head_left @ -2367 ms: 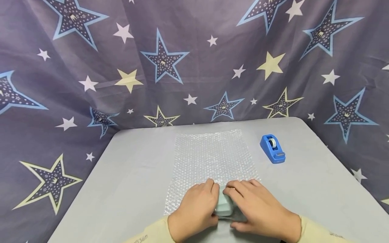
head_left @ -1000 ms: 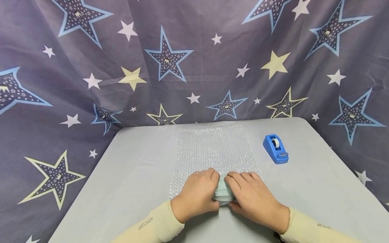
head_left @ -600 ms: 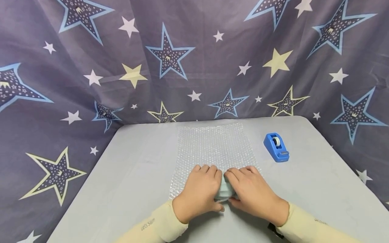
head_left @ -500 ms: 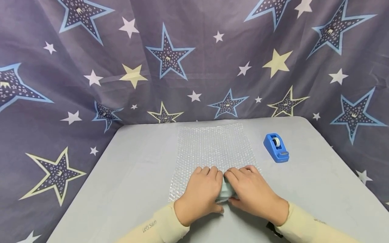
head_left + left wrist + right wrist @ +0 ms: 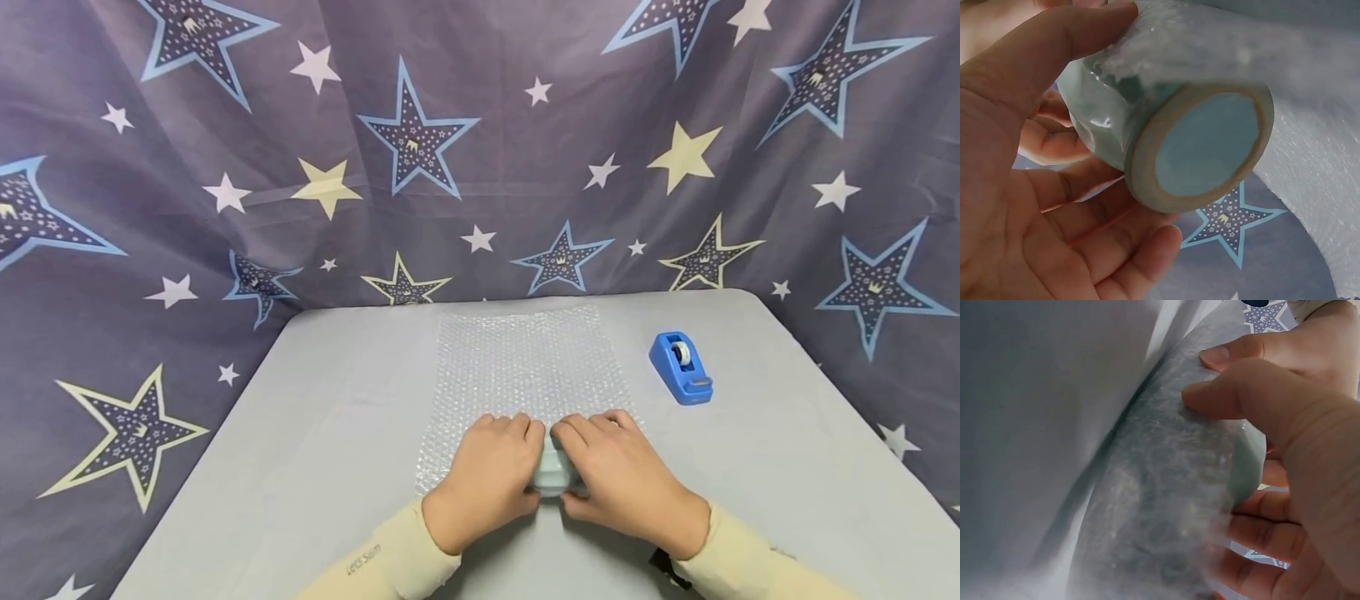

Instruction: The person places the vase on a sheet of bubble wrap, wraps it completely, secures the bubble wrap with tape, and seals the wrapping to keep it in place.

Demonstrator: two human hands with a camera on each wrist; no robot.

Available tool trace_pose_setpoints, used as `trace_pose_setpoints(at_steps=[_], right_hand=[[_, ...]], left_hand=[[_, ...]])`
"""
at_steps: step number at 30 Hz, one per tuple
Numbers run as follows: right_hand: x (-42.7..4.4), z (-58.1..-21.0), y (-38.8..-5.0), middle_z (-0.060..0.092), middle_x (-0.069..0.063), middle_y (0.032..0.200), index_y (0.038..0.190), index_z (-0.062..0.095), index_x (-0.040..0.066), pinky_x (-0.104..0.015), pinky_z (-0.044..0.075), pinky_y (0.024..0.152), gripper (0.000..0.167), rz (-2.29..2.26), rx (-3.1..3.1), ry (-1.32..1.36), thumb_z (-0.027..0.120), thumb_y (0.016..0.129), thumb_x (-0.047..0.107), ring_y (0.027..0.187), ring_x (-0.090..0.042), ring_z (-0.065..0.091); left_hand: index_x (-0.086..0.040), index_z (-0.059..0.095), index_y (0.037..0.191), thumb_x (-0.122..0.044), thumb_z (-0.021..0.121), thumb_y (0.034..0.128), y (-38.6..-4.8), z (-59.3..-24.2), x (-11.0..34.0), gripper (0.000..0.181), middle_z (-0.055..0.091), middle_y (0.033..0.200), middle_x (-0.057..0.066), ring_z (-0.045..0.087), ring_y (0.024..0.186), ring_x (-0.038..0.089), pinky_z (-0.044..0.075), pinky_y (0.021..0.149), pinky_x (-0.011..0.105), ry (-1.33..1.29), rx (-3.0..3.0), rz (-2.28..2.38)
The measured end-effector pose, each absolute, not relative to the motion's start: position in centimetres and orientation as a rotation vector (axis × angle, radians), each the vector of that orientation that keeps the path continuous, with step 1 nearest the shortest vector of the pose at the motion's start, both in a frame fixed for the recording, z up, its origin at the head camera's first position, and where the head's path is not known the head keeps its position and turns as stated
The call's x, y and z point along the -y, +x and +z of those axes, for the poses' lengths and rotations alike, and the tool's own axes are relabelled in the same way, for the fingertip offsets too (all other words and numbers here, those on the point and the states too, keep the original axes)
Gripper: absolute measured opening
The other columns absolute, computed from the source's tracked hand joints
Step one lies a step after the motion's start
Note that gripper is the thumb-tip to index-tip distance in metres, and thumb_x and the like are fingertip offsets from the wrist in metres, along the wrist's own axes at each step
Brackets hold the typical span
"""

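We see a pale green cup [image 5: 555, 473] held between two hands near the front edge of a sheet of bubble wrap [image 5: 528, 367], toward the person's side of the table [image 5: 330, 425]. The left hand [image 5: 487, 471] grips the cup from one side and the right hand [image 5: 626, 479] grips it from the other; only a narrow green strip shows between them from the head camera.

In the left wrist view we look at the cup's round base [image 5: 1207, 144], a brownish ring about a pale blue middle. The left thumb lies over the bubble wrap at the cup's upper side, while the fingers curve along the far side and beneath. In the right wrist view we find bubble wrap lying over the cup, with the right thumb pressed on it and the fingers on the opposite side of the cup — so this grip takes in both cup and wrap. We cannot tell whether the cup touches the table.

Beyond the hands, the rest of the bubble wrap lies flat, reaching nearly to the table's far edge. To its right, well apart from the hands, we see a blue tape dispenser [image 5: 681, 368] with a white roll of tape [image 5: 681, 352]. Cream sleeves [image 5: 390, 557] cover both forearms, and a purple-grey curtain [image 5: 495, 158] — printed with stars — hangs behind the table.
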State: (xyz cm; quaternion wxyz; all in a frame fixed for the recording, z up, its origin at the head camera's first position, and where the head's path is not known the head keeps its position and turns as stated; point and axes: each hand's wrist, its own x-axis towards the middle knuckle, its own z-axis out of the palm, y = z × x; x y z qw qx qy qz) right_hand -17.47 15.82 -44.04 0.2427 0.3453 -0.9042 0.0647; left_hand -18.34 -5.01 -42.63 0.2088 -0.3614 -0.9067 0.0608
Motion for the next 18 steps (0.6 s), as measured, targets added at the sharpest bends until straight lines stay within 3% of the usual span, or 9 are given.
trace_pose_setpoints(at_steps=[10, 18], right_hand=[[-15.76, -44.05, -17.52, 0.068, 0.001, 0.108, 0.117, 0.063, 0.013, -0.046, 0.046, 0.091, 0.067, 0.146, 2.481, 0.935, 0.084, 0.063, 0.047, 0.096, -0.02, 0.066], [-15.54, -44.25, -17.33, 0.068, -0.002, 0.112, 0.122, 0.06, 0.011, -0.046, 0.043, 0.095, 0.089, 0.081, 2.541, 0.918, 0.093, 0.057, 0.063, 0.101, -0.022, 0.066]], left_hand=[[-0.014, 0.07, 0.103, -0.053, 0.094, 0.0625, -18.66, -42.07, 5.47, 0.06, 0.066, 0.084, -0.004, 0.062, 0.065, 0.009, 0.046, 0.059, 0.028, -1.064, 2.537, 0.09], [-0.016, 0.07, 0.1, -0.052, 0.093, 0.0632, -18.75, -42.0, 5.64, 0.056, 0.067, 0.085, -0.005, 0.065, 0.068, 0.01, 0.046, 0.061, 0.028, -1.072, 2.545, 0.068]])
